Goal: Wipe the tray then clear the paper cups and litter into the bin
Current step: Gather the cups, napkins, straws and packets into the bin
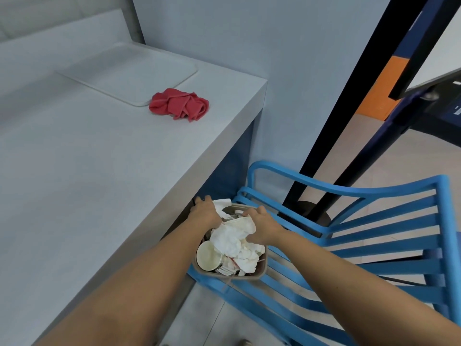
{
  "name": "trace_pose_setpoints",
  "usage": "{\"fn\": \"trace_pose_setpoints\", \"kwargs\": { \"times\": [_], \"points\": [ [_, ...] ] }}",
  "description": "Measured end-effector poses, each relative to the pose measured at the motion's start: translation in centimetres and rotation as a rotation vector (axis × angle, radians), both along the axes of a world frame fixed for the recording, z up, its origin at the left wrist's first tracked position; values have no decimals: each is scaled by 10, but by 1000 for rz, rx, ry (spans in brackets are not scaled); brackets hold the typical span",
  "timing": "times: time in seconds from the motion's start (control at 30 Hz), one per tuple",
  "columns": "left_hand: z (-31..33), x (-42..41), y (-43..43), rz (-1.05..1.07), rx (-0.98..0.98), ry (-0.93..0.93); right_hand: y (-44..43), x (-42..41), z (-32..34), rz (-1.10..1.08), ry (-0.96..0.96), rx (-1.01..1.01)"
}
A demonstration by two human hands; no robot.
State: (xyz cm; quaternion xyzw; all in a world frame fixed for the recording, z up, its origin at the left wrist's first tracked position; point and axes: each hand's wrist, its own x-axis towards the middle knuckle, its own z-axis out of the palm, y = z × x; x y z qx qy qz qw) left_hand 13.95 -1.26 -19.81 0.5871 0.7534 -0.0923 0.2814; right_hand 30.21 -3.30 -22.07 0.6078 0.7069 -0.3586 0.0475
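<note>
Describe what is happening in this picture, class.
A person's hands push litter into a small beige bin on a blue slatted chair. The right hand grips crumpled white paper; the left hand presses beside it. A white paper cup lies in the bin. On the grey table, the pale rectangular tray lies bare, a crumpled red cloth beside it.

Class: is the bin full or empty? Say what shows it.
Full: crumpled paper and a paper cup fill the bin up to its rim.

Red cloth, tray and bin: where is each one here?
Red cloth (178,104): head view, middle of its crumpled folds.
Tray (129,68): head view, bare flat centre.
Bin (249,277): head view, near rim.
</note>
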Motion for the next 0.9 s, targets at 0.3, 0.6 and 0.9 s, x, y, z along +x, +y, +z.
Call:
{"fn": "trace_pose_setpoints", "kwargs": {
  "times": [0.3,0.6,0.9],
  "points": [
    [50,14,0,-135,87,-38,23,-20,51,122,-103,136],
    [136,-9,5,-116,512,-55,47,-71,147,183,5,107],
    [183,-124,-1,69,809,-15,52,-168,197,294,195,231]
  ]
}}
